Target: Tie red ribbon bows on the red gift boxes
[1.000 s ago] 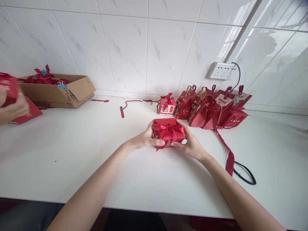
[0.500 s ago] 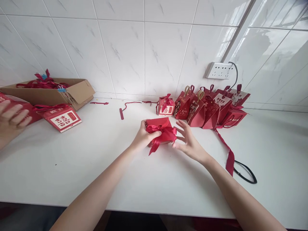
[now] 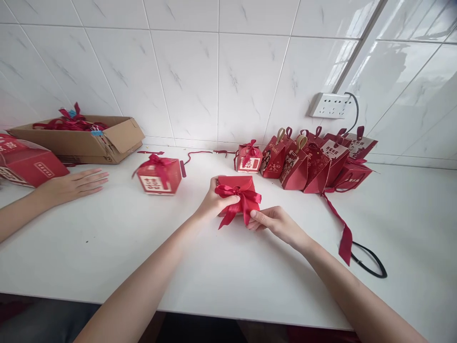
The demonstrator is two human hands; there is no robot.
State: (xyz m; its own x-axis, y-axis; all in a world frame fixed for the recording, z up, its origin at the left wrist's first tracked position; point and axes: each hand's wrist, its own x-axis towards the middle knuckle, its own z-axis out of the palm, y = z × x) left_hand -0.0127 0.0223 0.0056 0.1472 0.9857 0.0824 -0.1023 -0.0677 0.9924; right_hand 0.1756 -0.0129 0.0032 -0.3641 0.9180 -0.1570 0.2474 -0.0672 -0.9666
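In the middle of the table is a small red gift box (image 3: pixel 235 181), tied with a shiny red ribbon bow (image 3: pixel 246 196). My left hand (image 3: pixel 213 200) grips the box's left side, its thumb lying over the bow's knot. My right hand (image 3: pixel 267 220) is closed at the lower right of the box, thumb and fingers pinching the hanging end of the ribbon. Behind it stands another red box with a bow (image 3: pixel 249 158). The underside of the held box is hidden.
Several red gift bags (image 3: pixel 293 164) stand against the tiled wall at right, below a power strip (image 3: pixel 332 105). At left are a cardboard box (image 3: pixel 82 145) of ribbons, a large red box (image 3: pixel 32 159), a bowed box (image 3: pixel 160 176) and another person's hand (image 3: pixel 71 186). A black loop (image 3: pixel 378 262) lies right.
My right hand has come down from beside the bow and closed on a ribbon end. At left, the bowed box has moved right and upright, and the other person's hand has reached further in.
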